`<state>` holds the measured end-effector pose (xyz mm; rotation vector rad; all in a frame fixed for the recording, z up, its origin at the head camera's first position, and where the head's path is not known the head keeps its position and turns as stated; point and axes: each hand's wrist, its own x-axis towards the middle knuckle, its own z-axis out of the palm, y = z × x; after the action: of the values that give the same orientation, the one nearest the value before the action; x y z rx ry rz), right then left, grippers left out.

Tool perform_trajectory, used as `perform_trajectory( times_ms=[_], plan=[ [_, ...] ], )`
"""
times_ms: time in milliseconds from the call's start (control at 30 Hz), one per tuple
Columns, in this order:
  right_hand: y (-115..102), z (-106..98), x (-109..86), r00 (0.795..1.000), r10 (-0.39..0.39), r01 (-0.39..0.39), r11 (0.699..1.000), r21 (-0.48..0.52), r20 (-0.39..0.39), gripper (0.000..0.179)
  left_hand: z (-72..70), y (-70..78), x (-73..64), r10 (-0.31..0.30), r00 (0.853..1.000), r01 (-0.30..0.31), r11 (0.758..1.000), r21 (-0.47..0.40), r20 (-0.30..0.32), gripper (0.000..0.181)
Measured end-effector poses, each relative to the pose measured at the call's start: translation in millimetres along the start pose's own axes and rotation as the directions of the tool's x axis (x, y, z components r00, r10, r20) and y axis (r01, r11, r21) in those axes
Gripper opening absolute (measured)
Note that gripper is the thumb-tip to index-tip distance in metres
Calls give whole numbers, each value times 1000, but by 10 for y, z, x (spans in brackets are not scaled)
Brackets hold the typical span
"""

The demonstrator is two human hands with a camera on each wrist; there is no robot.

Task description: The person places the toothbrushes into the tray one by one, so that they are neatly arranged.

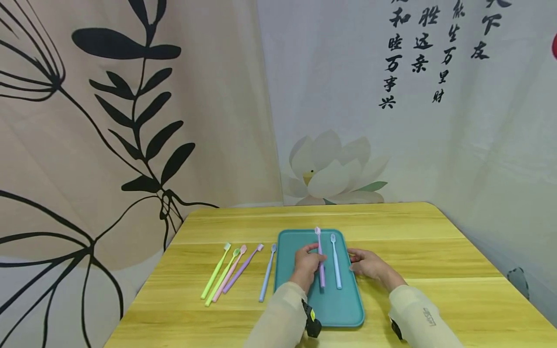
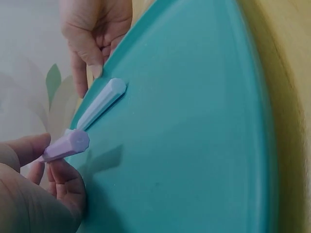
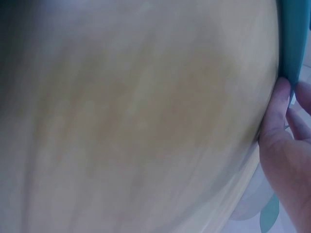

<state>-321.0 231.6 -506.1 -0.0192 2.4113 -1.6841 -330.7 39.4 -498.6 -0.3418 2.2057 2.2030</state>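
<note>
My left hand (image 1: 307,264) pinches a purple toothbrush (image 1: 321,274) between thumb and fingers, holding it above the teal tray (image 1: 319,309). Its handle end points toward the left wrist camera, and a shadow falls on the tray below. Just to its right, a light blue toothbrush (image 1: 336,263) lies lengthwise on the tray. At the tray's right edge is my right hand (image 1: 370,265), its fingers extended and the thumb tip right at the rim. In the right wrist view, the right hand's thumb (image 3: 278,104) meets the tray's outer side (image 3: 293,43).
Left of the tray, a blue toothbrush (image 1: 267,273) lies on the wooden table (image 1: 174,319). Farther left sit a purple toothbrush (image 1: 243,268), a pink one (image 1: 229,274) and two yellow-green toothbrushes (image 1: 215,271). A printed curtain (image 1: 226,121) hangs behind the table.
</note>
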Motion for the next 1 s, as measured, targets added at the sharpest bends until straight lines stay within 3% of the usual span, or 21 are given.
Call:
perform_trajectory(
  times_ms=[200,400,600,733,833,1000],
  plan=[
    [-4,-1,-6,1000,0,0,1000,1,-1,62,41,-25,15,19,999,-15,994,104,-38,37],
    [-8,3,-16,1000,7,-7,1000,-10,-2,62,53,-40,2,44,998,-37,982,184,-36,37],
    [6,2,-15,1000,-2,2,1000,-7,9,62,46,-36,-48,81,996,-68,953,295,-31,36],
    [13,3,-5,1000,8,-8,1000,4,3,62,37,-25,-70,118,993,-99,921,377,-27,34],
    [19,0,2,1000,13,-13,1000,9,4,62,34,-18,-86,144,989,-122,904,410,-23,32],
    [19,-3,3,1000,15,-15,1000,8,5,62,35,-19,-101,145,989,-125,906,404,-20,31]
  ],
)
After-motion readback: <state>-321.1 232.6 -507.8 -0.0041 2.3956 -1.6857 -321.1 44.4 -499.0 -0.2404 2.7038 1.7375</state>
